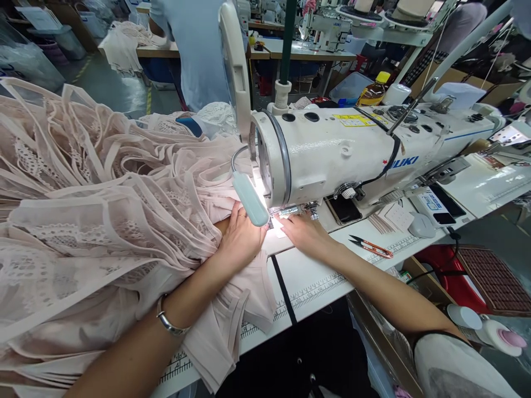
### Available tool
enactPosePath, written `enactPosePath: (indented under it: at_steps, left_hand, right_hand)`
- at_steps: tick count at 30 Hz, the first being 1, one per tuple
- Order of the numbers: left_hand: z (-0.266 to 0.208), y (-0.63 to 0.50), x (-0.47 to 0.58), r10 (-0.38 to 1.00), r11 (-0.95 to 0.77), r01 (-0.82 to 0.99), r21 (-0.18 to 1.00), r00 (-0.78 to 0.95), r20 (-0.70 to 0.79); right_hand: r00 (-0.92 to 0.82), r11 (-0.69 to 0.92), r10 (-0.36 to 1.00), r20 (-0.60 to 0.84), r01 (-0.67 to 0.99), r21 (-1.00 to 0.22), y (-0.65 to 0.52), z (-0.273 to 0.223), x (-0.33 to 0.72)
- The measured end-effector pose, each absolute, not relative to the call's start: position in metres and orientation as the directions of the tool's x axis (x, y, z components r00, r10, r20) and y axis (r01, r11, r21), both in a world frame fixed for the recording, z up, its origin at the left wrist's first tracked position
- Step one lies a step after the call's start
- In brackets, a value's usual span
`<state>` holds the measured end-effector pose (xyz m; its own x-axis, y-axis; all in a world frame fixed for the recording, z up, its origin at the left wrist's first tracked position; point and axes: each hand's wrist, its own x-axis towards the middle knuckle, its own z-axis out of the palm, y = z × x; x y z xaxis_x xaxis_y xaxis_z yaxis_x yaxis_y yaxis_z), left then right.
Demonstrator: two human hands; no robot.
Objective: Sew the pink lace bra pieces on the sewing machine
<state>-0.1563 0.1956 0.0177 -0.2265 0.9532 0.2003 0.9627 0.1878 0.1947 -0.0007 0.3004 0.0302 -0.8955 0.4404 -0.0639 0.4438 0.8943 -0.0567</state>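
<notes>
My left hand [244,236] rests on a pale beige lace-trimmed garment [232,204] left of the sewing machine's needle area. Its visible fingers lie stretched out on the cloth; the small grey-green lamp [250,199] hides some of the fingertips. From the right, my right hand [305,233] reaches under the head of the white sewing machine [327,149]. Its fingertips close on a small white piece [280,229], perhaps a label, beside the presser foot. The needle itself is hidden by the lamp and my hands. Beige fabric panels [224,337] hang over the front edge below my left wrist.
A big heap of beige garments [83,221] fills the left side. Orange thread snips [371,247], a dark phone [343,209] and stacked small cards [394,217] lie right of my right hand. A ruler tape [319,290] runs along the front edge. Another person [201,55] stands behind.
</notes>
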Motion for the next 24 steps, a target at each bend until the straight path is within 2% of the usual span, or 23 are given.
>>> enactPosePath:
  at_steps: [3, 6, 11, 13, 16, 18, 20, 22, 24]
  left_hand:
    - [0.022, 0.194, -0.157, 0.949, 0.210, 0.967, 0.141, -0.237, 0.209]
    - [0.027, 0.193, -0.163, 0.933, 0.293, 0.954, 0.064, -0.300, 0.199]
    - [0.033, 0.194, -0.169, 0.908, 0.418, 0.905, -0.077, -0.415, 0.054]
    - [0.041, 0.193, -0.166, 0.914, 0.404, 0.908, -0.112, -0.405, 0.012]
    - [0.059, 0.177, -0.157, 0.969, 0.248, 0.952, -0.178, -0.244, 0.047]
    - [0.068, 0.156, -0.150, 0.995, 0.078, 0.976, -0.204, -0.064, 0.074]
    - [0.068, 0.129, -0.144, 0.993, -0.054, 0.978, -0.201, 0.075, 0.096]
    - [0.059, 0.103, -0.137, 0.983, -0.100, 0.972, -0.211, 0.129, 0.128]
    - [0.049, 0.083, -0.131, 0.970, -0.133, 0.975, -0.177, 0.165, 0.178]
  right_hand:
    - [-0.904, 0.904, 0.428, -0.010, 0.428, -0.005, 0.295, 0.028, -0.001]
    - [-0.914, 0.915, 0.402, -0.049, 0.403, 0.001, 0.294, 0.030, -0.003]
    - [-0.865, 0.866, 0.489, -0.115, 0.497, -0.054, 0.306, 0.025, -0.006]
    - [-0.862, 0.860, 0.492, -0.123, 0.503, -0.086, 0.310, 0.022, -0.005]
    - [-0.874, 0.873, 0.485, -0.005, 0.485, -0.058, 0.306, 0.022, 0.001]
    - [-0.917, 0.922, 0.387, 0.098, 0.381, -0.075, 0.296, 0.024, 0.006]
    - [-0.962, 0.968, 0.214, 0.168, 0.186, -0.168, 0.282, 0.026, 0.009]
    - [-0.973, 0.956, 0.065, 0.223, -0.003, -0.293, 0.266, 0.026, 0.009]
    - [-0.967, 0.908, -0.008, 0.254, -0.113, -0.403, 0.251, 0.023, 0.005]
